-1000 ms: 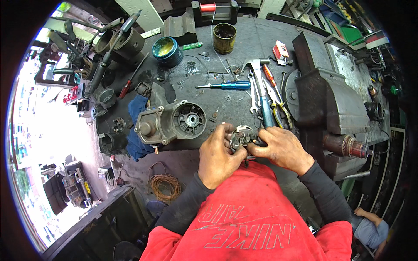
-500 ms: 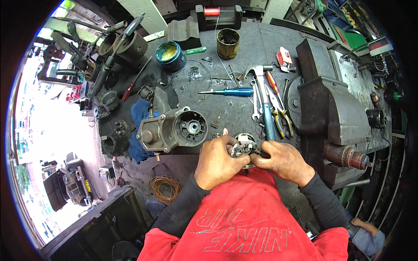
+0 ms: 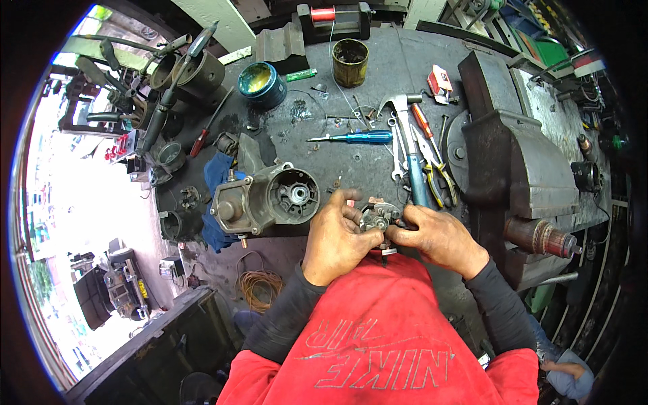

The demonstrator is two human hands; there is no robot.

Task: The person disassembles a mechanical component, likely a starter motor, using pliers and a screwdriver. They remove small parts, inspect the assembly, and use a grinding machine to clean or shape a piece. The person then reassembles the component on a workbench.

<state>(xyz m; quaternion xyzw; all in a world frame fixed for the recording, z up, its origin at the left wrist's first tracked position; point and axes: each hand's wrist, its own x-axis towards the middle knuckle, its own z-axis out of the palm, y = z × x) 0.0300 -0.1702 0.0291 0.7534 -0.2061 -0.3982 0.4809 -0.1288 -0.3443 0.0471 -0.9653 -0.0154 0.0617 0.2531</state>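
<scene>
I grip the small round part [image 3: 376, 219] between both hands, left [image 3: 335, 237] steadying, right [image 3: 437, 237] working its edge (fingers pinched tight). It sits at the bench [image 3: 364, 162] edge, beside the housing [image 3: 266, 199].

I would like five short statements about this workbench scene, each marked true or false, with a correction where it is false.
1. Both hands hold the small round metal part together. True: the left hand and the right hand grip it from either side.
2. The blue-handled screwdriver is in the right hand. False: it lies on the bench, apart from both hands.
3. The grey motor housing lies to the left of the left hand. True.
4. The hammer stands clamped in the vise. False: it lies flat on the bench beside the vise.
5. The green round tin sits at the far side of the bench. True.
</scene>
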